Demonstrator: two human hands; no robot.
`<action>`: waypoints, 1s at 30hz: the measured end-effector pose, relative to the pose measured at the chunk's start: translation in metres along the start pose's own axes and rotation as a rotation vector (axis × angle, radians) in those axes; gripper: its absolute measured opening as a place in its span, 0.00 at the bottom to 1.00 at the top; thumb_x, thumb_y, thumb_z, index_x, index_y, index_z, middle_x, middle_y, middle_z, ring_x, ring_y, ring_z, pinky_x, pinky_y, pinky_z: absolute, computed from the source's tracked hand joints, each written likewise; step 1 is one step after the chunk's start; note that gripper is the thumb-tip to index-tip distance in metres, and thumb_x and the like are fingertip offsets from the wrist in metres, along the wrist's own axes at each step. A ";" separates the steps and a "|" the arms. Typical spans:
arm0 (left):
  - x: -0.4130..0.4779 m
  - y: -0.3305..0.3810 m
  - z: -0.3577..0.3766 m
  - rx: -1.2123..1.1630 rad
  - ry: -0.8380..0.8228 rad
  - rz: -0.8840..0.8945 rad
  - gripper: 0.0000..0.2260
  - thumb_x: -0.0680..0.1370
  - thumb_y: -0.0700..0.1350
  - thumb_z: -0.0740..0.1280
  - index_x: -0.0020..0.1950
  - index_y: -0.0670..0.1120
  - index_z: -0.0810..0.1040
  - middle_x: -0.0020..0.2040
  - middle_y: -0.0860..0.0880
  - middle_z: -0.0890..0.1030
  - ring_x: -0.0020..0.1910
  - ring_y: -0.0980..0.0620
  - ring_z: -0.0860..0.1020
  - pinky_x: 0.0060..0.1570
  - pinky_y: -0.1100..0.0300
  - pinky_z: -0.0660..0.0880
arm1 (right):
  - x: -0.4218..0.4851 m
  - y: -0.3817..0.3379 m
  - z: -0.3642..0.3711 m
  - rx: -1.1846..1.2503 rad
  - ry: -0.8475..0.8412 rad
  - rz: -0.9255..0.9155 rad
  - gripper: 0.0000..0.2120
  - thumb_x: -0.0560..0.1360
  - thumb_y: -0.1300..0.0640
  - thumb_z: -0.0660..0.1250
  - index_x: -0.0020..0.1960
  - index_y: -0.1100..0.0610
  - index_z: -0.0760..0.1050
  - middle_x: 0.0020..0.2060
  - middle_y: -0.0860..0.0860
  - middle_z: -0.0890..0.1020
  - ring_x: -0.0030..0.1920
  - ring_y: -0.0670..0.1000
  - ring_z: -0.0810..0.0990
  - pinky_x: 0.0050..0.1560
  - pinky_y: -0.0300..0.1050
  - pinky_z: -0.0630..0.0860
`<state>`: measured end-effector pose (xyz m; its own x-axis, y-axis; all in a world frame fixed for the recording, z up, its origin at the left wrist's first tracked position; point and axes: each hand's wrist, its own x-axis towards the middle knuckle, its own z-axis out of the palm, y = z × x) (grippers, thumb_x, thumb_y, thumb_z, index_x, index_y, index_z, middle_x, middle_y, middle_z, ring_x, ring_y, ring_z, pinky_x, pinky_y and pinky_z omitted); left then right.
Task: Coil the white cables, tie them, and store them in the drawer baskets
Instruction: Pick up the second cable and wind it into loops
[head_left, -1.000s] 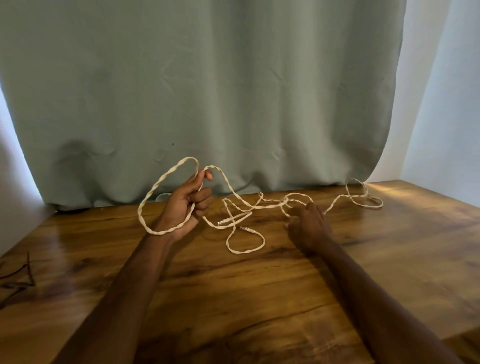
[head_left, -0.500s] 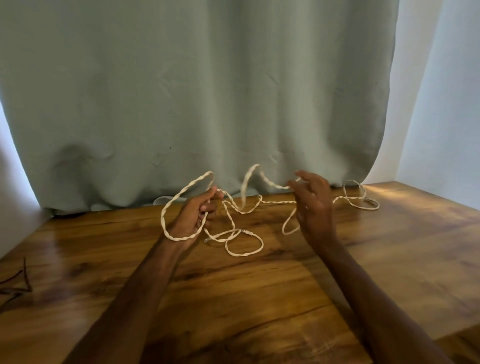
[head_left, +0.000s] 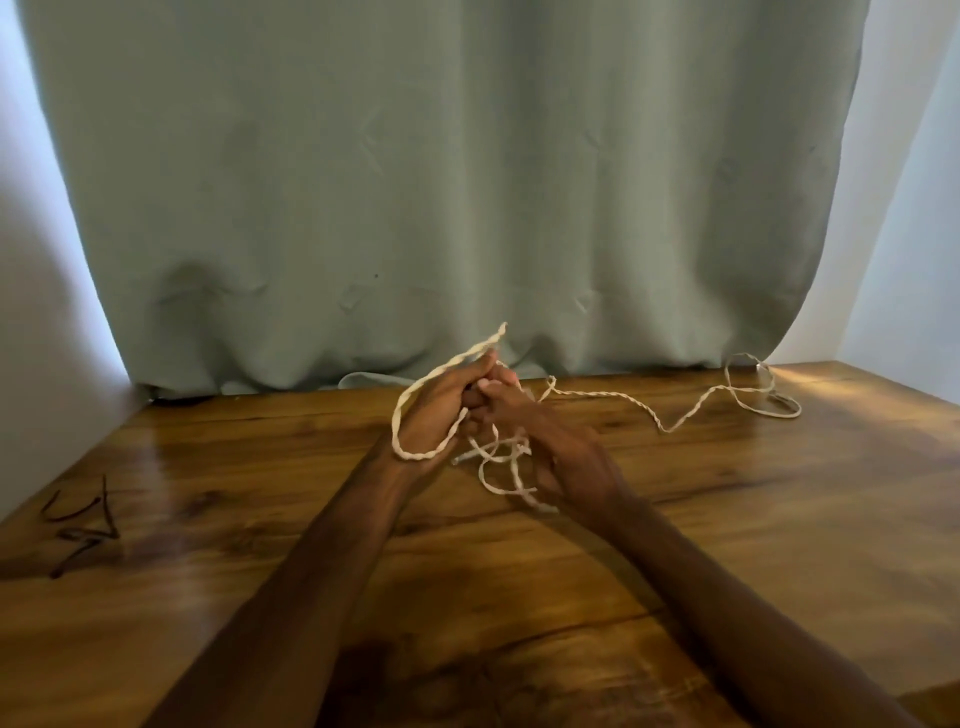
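Wide wooden table (head_left: 727, 519), curtain (head_left: 441, 182) along far edge; left hand (head_left: 441, 410) and right hand (head_left: 550, 441) touching mid-table, both gripping white cable (head_left: 613, 396).

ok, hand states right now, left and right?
Left hand: grips a loop of the white cable.
Right hand: fingers curled, pinching the same cable beside the left.

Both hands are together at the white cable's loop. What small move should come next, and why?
Probably the right hand slides out along the white cable and draws in another length for a second loop: the left hand grips only one loop, and much cable trails rightward across the table.
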<state>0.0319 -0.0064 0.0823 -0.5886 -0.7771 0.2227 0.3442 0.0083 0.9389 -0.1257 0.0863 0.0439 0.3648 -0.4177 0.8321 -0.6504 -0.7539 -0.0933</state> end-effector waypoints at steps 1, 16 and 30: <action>-0.001 0.002 -0.004 -0.023 0.012 0.030 0.17 0.85 0.53 0.61 0.42 0.45 0.78 0.27 0.54 0.66 0.22 0.59 0.64 0.21 0.67 0.59 | -0.003 0.011 0.003 -0.027 0.067 0.013 0.25 0.75 0.69 0.68 0.72 0.60 0.74 0.71 0.57 0.77 0.64 0.34 0.76 0.59 0.30 0.76; -0.012 0.021 -0.083 -0.531 -0.003 0.206 0.24 0.87 0.49 0.51 0.32 0.51 0.71 0.27 0.56 0.56 0.29 0.57 0.54 0.27 0.65 0.53 | -0.009 0.022 0.031 -0.089 -0.451 0.457 0.25 0.83 0.40 0.61 0.78 0.43 0.65 0.81 0.46 0.61 0.81 0.46 0.54 0.80 0.51 0.51; -0.004 0.003 -0.057 -0.372 0.031 0.102 0.20 0.86 0.50 0.55 0.34 0.51 0.68 0.24 0.56 0.61 0.25 0.58 0.59 0.25 0.65 0.54 | -0.042 0.092 -0.013 -0.411 -0.566 0.789 0.15 0.84 0.46 0.57 0.63 0.54 0.75 0.63 0.54 0.80 0.65 0.56 0.76 0.64 0.54 0.72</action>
<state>0.0773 -0.0395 0.0696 -0.5175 -0.8026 0.2967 0.6451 -0.1382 0.7515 -0.2092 0.0412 0.0074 -0.0711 -0.9707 0.2296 -0.9760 0.0203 -0.2167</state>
